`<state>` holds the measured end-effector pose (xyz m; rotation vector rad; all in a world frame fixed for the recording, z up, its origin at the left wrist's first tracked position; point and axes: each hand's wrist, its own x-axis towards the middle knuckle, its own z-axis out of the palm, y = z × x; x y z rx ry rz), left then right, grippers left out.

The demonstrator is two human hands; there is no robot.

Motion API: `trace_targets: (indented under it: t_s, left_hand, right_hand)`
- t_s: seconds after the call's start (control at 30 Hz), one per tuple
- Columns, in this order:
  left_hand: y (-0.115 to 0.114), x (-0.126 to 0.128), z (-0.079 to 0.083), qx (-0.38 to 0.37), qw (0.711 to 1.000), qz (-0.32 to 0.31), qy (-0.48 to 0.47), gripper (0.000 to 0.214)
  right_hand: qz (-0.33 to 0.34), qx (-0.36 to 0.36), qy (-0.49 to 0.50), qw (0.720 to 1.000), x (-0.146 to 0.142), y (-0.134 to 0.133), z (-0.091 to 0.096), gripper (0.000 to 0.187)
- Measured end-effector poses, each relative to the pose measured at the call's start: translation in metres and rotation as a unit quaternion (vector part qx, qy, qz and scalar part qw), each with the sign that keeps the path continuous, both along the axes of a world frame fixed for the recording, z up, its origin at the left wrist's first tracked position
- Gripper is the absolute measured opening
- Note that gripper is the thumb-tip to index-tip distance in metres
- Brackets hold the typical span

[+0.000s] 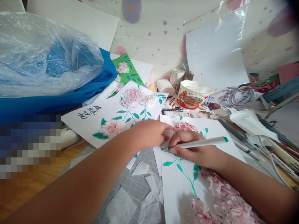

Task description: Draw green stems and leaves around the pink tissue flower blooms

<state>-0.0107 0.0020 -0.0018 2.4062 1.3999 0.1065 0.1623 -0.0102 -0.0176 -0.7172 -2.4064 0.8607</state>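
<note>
My right hand [193, 151] is closed around a white pen with a green end [205, 142], its tip down on a white sheet [219, 130] painted with green stems and leaves. My left hand [149, 132] rests on the sheet's left edge, fingers curled, index finger stretched toward a pink tissue-paper flower [185, 126] at the sheet's top. More pink tissue flowers [217, 193] cover the sheet's near part, beside my right forearm.
A second flower sheet with black characters [112, 116] lies to the left, a green card [127, 71] behind it. A paper noodle bowl [193, 95], stacked cups [176, 77], pens and cables crowd the right. A plastic bag over blue cloth [46, 59] fills the left. Tissue scraps [140, 186] litter the grey mat.
</note>
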Motion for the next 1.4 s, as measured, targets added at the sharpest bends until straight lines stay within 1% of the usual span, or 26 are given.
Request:
trace_targets:
  t_s: [0.1,0.27,0.5,0.6,0.73,0.83,1.0,1.17,1.3,1.4]
  left_hand:
    - [-0.0007,-0.0001,0.0009,0.004,1.0,-0.005,-0.002,0.043]
    - [-0.0011,0.0012,0.0031,-0.001,1.0,-0.004,0.011,0.04]
    - [0.0007,0.0016,0.002,-0.004,1.0,0.0,0.025,0.043]
    - [0.0007,0.0014,0.0015,-0.001,1.0,-0.001,0.021,0.044]
    - [0.0001,0.0012,0.0015,-0.003,1.0,-0.005,0.013,0.041]
    - [-0.0001,0.0011,0.0017,-0.009,1.0,-0.006,0.008,0.039]
    - [0.0007,0.0013,0.0021,-0.014,1.0,0.011,0.011,0.043]
    - [0.0011,0.0011,0.0004,-0.014,1.0,0.003,0.004,0.038]
    - [0.0003,0.0016,0.0005,-0.009,1.0,0.008,0.005,0.041]
    - [-0.0005,0.0023,0.0021,-0.012,1.0,0.01,0.01,0.041]
  right_hand:
    - [0.002,-0.006,0.004,1.0,-0.0002,0.0001,-0.0005,0.003]
    - [-0.015,-0.029,0.027,0.999,0.0006,0.0007,-0.0019,0.004]
    - [-0.031,-0.05,0.021,0.998,0.0011,0.0003,-0.0022,0.006]
    - [-0.026,-0.038,0.018,0.999,0.0003,0.0003,-0.0017,0.006]
    - [-0.008,-0.03,0.022,0.999,-0.0003,0.0008,-0.0016,0.002]
    - [0.004,-0.048,0.035,0.998,0.0006,0.0016,-0.0028,0.003]
    - [-0.01,-0.076,0.059,0.995,0.0018,0.0022,-0.0039,0.005]
    - [0.006,-0.078,0.051,0.996,-0.0004,0.0022,-0.0023,0.003]
    - [0.0,-0.079,0.036,0.996,-0.0006,0.0025,-0.0018,0.005]
    - [0.001,-0.074,0.044,0.996,-0.0003,0.0026,-0.0019,0.005]
